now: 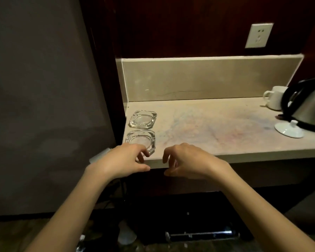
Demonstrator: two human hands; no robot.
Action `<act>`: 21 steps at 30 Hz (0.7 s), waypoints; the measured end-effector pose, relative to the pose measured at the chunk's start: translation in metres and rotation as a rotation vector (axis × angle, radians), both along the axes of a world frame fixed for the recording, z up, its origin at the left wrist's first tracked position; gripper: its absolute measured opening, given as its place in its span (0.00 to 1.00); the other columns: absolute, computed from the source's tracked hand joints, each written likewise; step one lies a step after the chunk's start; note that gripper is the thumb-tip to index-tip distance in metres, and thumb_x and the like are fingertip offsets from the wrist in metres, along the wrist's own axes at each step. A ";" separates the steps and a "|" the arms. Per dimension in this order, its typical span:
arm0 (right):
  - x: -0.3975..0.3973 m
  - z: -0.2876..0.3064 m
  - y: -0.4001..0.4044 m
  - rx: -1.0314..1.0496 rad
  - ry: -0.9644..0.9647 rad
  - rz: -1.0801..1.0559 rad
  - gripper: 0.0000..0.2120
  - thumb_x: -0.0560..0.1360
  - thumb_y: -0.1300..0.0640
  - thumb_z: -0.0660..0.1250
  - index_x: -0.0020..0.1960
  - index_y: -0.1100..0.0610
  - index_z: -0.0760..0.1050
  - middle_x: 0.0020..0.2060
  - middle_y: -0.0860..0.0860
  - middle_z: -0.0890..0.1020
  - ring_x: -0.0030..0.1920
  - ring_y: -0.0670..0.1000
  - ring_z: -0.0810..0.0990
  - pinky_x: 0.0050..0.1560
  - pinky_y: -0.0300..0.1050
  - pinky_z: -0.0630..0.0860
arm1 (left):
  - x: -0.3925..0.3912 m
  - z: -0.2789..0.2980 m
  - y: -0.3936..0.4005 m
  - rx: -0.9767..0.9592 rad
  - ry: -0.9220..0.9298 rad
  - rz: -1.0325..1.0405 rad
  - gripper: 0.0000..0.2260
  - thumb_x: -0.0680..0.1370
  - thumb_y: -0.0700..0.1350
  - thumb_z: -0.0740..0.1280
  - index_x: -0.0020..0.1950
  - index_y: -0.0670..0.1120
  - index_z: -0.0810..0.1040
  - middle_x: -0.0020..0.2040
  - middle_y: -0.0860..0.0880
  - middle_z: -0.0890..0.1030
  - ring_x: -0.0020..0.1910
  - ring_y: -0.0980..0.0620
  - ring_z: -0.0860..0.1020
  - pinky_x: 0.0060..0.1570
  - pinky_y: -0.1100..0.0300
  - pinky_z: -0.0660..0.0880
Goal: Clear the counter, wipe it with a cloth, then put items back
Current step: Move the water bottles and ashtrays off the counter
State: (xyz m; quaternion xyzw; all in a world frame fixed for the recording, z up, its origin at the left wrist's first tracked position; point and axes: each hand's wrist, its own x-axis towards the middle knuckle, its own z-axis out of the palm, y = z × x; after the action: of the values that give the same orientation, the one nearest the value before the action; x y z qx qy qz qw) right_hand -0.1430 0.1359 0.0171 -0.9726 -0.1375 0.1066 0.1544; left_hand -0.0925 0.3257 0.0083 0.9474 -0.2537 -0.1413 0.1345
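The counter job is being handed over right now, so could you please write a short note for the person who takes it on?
Left hand: empty, fingers loosely curled over the near glass ashtray at the counter front edge; contact unclear.
Right hand: empty, fingers relaxed, at the counter's front edge.
Second glass ashtray sits just behind the first, at the left end.
At the right end: kettle, white mug behind it, white lid in front.
No cloth in view. The surface looks smeared; whether it has been wiped cannot be told.
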 end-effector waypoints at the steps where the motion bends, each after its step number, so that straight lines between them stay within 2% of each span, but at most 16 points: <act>1: 0.005 0.002 -0.005 -0.003 0.001 0.001 0.16 0.72 0.50 0.71 0.58 0.53 0.76 0.52 0.49 0.82 0.54 0.51 0.78 0.51 0.45 0.73 | 0.003 0.003 -0.005 0.023 -0.010 0.019 0.16 0.74 0.55 0.70 0.60 0.55 0.76 0.51 0.58 0.81 0.50 0.58 0.78 0.54 0.58 0.75; 5: 0.025 0.007 -0.020 0.007 0.002 0.001 0.15 0.72 0.50 0.71 0.57 0.53 0.76 0.52 0.49 0.82 0.53 0.52 0.79 0.49 0.45 0.73 | 0.022 0.012 -0.014 0.113 -0.030 0.094 0.16 0.74 0.56 0.69 0.60 0.53 0.75 0.53 0.56 0.81 0.49 0.56 0.77 0.46 0.60 0.72; 11: 0.059 -0.002 -0.017 0.039 0.008 -0.032 0.16 0.73 0.48 0.70 0.57 0.56 0.77 0.53 0.54 0.82 0.51 0.54 0.79 0.53 0.49 0.77 | 0.054 0.013 -0.003 0.120 -0.001 0.190 0.17 0.74 0.53 0.71 0.59 0.49 0.77 0.51 0.51 0.81 0.45 0.53 0.79 0.51 0.56 0.76; 16: 0.097 -0.019 -0.003 0.098 0.019 -0.138 0.19 0.76 0.45 0.66 0.52 0.61 0.80 0.44 0.56 0.85 0.45 0.54 0.83 0.50 0.50 0.79 | 0.084 0.001 0.013 0.155 -0.070 0.356 0.16 0.73 0.55 0.71 0.52 0.44 0.79 0.46 0.47 0.83 0.44 0.48 0.81 0.48 0.52 0.79; 18: 0.112 -0.030 0.002 0.117 0.022 -0.208 0.19 0.76 0.45 0.67 0.49 0.62 0.81 0.43 0.57 0.85 0.43 0.55 0.83 0.50 0.52 0.80 | 0.095 -0.009 0.018 0.092 -0.017 0.394 0.16 0.73 0.55 0.72 0.48 0.42 0.79 0.41 0.46 0.84 0.39 0.48 0.83 0.46 0.52 0.81; 21: 0.128 -0.045 0.010 0.172 0.076 -0.286 0.19 0.76 0.47 0.67 0.48 0.64 0.81 0.41 0.59 0.85 0.36 0.54 0.81 0.45 0.49 0.80 | 0.108 -0.023 0.023 -0.115 0.138 0.473 0.15 0.73 0.51 0.74 0.47 0.38 0.79 0.37 0.44 0.82 0.35 0.49 0.83 0.40 0.57 0.81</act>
State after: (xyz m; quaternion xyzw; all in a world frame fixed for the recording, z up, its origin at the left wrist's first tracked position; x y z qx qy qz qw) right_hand -0.0149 0.1457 -0.0277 -0.9606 -0.0004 0.1082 0.2559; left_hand 0.0154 0.3484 -0.0151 0.9594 -0.0228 -0.1555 0.2344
